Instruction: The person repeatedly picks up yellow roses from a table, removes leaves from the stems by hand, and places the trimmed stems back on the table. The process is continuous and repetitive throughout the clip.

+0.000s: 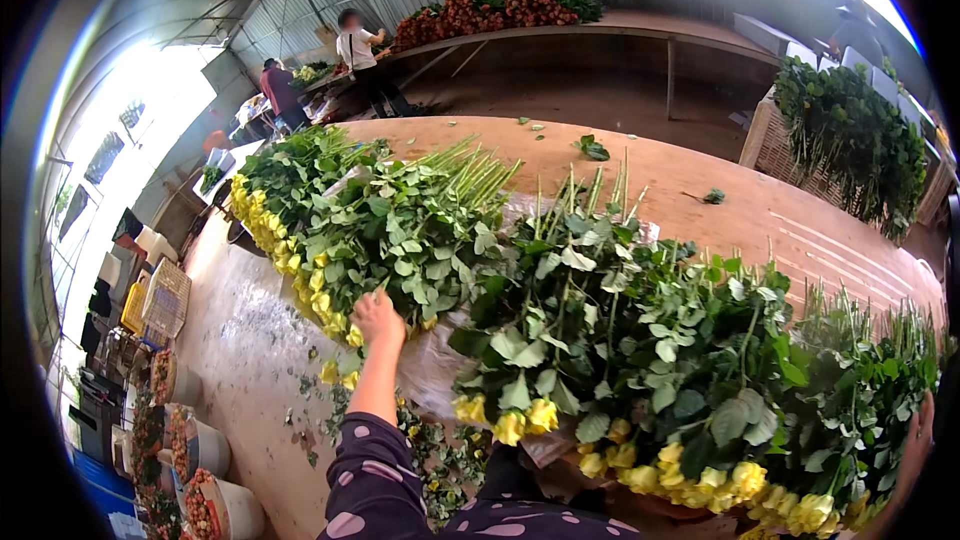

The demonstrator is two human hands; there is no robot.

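Note:
My left hand reaches into the left pile of leafy rose stems, its fingers closed on a stem beside the yellow blooms. More long-stemmed yellow roses lie across the middle and right of the wooden table, blooms toward me, cut stem ends pointing away. At the far right edge of the picture, my right hand is against the outer side of the rightmost pile; its fingers are too hidden and dim to make out. A sheet of crumpled wrap shows between the piles.
Behind, a long bench bears orange-red roses; two people work at its left. A woven crate of greenery stands right, near another person. Buckets of flowers and plastic crates line the floor at left.

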